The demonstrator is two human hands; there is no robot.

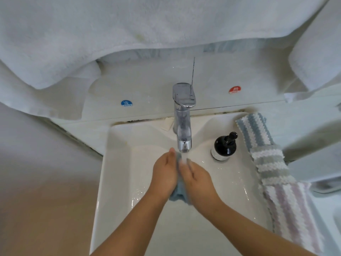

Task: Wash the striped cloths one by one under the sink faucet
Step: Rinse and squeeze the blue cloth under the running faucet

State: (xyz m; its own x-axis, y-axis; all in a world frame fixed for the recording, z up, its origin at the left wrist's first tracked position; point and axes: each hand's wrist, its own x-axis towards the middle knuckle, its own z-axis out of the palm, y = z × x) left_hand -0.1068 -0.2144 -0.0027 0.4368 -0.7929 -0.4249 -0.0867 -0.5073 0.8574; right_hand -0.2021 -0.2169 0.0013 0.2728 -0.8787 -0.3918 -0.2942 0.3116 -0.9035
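A wet blue cloth (178,194) is pressed between my two palms over the white sink basin (118,182), right under the chrome faucet (182,115), whose water runs onto it. My left hand (164,172) lies flat against the cloth's left side and my right hand (196,178) against its right side, fingers straight and pointing toward the spout. Three striped cloths lie along the sink's right rim: a blue-and-white one (254,130), a grey-green-and-white one (270,163) and a lilac-and-white one (293,215).
A black pump bottle (224,146) stands on the sink ledge to the right of the faucet. White towels (92,43) hang above and behind the sink. Blue cold (126,103) and red hot (234,90) stickers sit on the back panel.
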